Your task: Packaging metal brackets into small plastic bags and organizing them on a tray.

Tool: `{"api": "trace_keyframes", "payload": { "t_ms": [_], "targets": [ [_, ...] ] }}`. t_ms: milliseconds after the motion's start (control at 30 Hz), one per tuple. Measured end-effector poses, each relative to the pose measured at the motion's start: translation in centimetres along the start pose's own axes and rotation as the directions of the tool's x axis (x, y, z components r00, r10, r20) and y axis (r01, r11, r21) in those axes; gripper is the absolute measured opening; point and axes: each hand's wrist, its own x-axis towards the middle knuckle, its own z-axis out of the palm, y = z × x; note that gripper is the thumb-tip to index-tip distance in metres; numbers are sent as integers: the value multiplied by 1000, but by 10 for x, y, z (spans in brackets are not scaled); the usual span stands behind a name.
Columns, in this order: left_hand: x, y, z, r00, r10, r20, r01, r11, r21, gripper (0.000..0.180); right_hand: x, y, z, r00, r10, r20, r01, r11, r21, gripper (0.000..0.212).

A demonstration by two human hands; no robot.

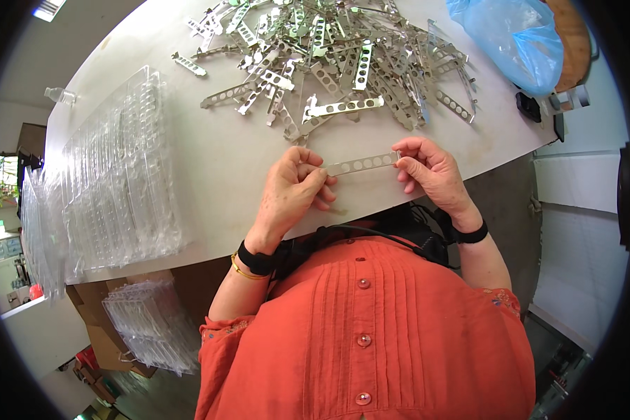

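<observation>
White table (213, 164), metal brackets (362, 66) heaped upper centre. Mid-frame, left hand (290, 185) and right hand (435, 178) pinch a perforated strip (362, 164) by its ends; light, level grip should avoid bending.

We count two hands (287, 187), one held metal strip (362, 164), two black wristbands (257, 260), one blue bag (514, 45); the heaped strips (343, 108) defeat our count.

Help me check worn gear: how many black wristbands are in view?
2: one black wristband on the wrist of the left hand, which pinches one end of a metal strip; another on the wrist of the right hand, at the strip's other end.
</observation>
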Motion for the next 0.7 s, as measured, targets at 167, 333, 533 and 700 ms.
{"api": "trace_keyframes", "payload": {
  "t_ms": [167,333,533,700],
  "targets": [
    [0,1,0,1000,-10,-3,10,1000,-9,22,0,0,1,1000,-4,-8,4,1000,-1,22],
    [0,-1,0,1000,4,0,-4,1000,-8,21,0,0,1,1000,-11,-11,11,1000,-7,22],
    [1,-4,-2,1000,12,12,-12,1000,-28,20,1,1,2,1000,-21,-20,21,1000,-10,21],
    [2,-5,-2,1000,16,15,-16,999,-28,20,1,1,2,999,-35,-23,34,999,-29,21]
  ]
}}
